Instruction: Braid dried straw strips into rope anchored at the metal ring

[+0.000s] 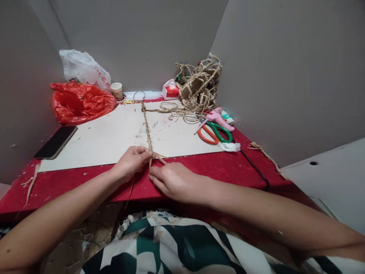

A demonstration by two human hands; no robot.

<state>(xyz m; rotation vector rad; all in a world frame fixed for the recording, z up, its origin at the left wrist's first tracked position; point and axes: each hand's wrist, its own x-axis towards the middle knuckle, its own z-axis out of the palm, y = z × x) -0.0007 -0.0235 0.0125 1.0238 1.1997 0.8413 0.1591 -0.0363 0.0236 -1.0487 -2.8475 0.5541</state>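
Observation:
A braided straw cord (147,127) runs from a metal ring (139,96) at the back of a white board down to the board's front edge. My left hand (134,161) pinches the cord's lower end between thumb and fingers. Just right of it and slightly nearer me, my right hand (173,180) is closed on a loose straw strand (150,163) below the braid. Other strands stick out to the right between the hands, and a thin one hangs below my left hand over the red cloth.
On the white board (114,133) and red cloth (182,167) lie a phone (57,142), red bag (82,102), paper cup (116,91), tangled rope (199,85), scissors (218,133) and a pink glue gun (219,118). Grey walls stand behind.

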